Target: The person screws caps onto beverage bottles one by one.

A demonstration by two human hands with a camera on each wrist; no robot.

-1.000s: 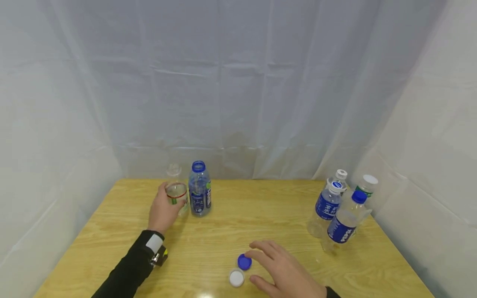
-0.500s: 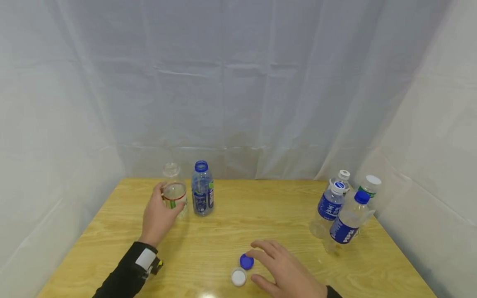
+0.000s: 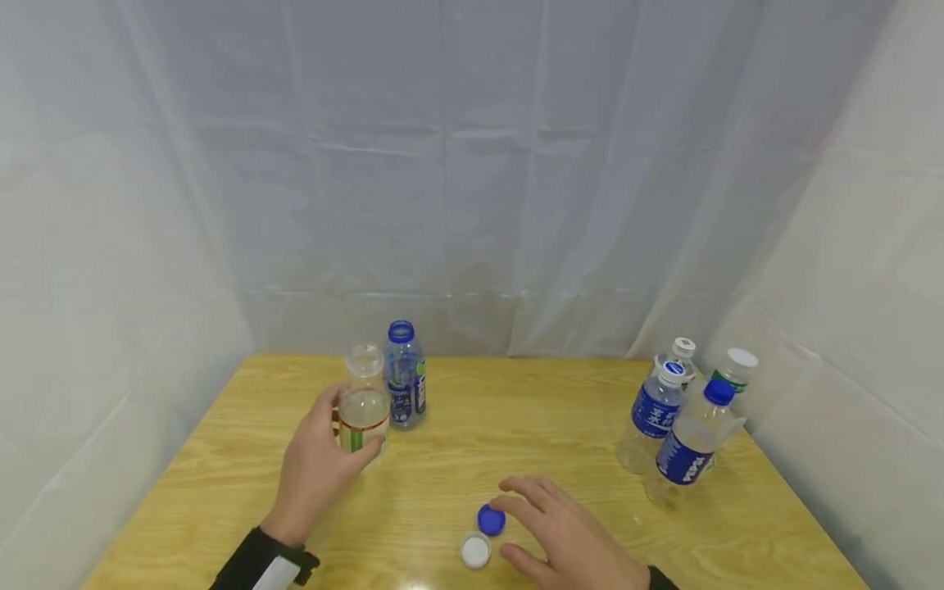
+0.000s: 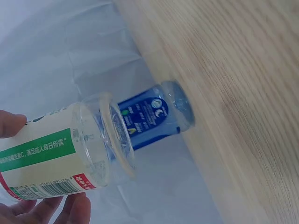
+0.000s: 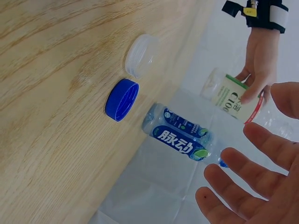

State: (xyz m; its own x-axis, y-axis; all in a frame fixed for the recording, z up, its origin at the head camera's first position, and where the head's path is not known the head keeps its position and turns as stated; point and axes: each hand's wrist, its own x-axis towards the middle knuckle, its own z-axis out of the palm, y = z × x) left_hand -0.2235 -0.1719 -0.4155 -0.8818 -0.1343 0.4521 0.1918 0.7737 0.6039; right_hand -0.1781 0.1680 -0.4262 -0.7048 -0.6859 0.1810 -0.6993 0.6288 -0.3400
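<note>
My left hand (image 3: pixel 313 475) grips a clear plastic bottle (image 3: pixel 364 410) by its white label, which has a green band and a red stripe. The bottle is uncapped and raised off the table, as the right wrist view shows. Just behind it stands a blue-tinted bottle (image 3: pixel 406 385), upright and without a cap. My right hand (image 3: pixel 564 533) is spread over the table near the front, holding nothing. Beside its fingers lie a blue cap (image 3: pixel 491 519) and a whitish translucent cap (image 5: pixel 140 55), close together on the wood.
Several capped bottles stand close together at the right, among them a Pepsi bottle (image 3: pixel 682 459) with a blue cap and a blue-labelled bottle (image 3: pixel 655 410) with a white cap. Pale sheeting (image 3: pixel 472 205) hangs behind the table (image 3: pixel 516 426) and on both sides.
My left hand has drawn the clear bottle nearer to me and slightly right, and more of its front shows. The right hand and the caps stay put.
</note>
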